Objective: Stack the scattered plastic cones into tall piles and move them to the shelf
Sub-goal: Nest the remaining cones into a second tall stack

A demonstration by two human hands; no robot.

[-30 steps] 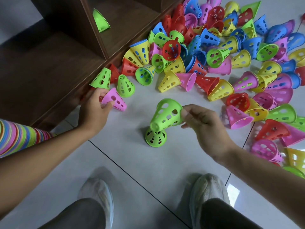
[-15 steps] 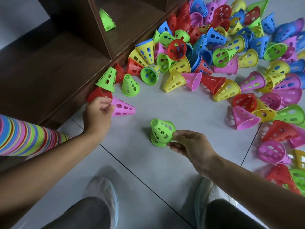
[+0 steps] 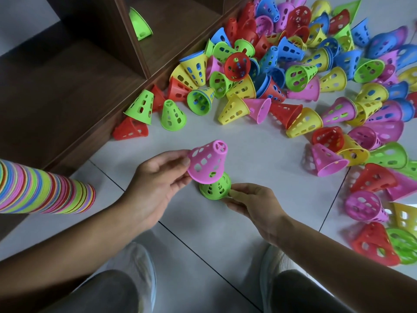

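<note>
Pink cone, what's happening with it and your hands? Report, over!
Left hand holds pink cone, tilted over green cone. Right hand pinches green cone's rim on the floor. Pink not seated yet. Nothing between them.

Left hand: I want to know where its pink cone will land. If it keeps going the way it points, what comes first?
Likely the green cone just beneath the pink cone the left hand holds; depth is unclear.

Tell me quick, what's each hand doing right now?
Left hand: fingers grip the pink cone, tilted over the green cone.
Right hand: fingers pinch the green cone's rim on the floor.
</note>
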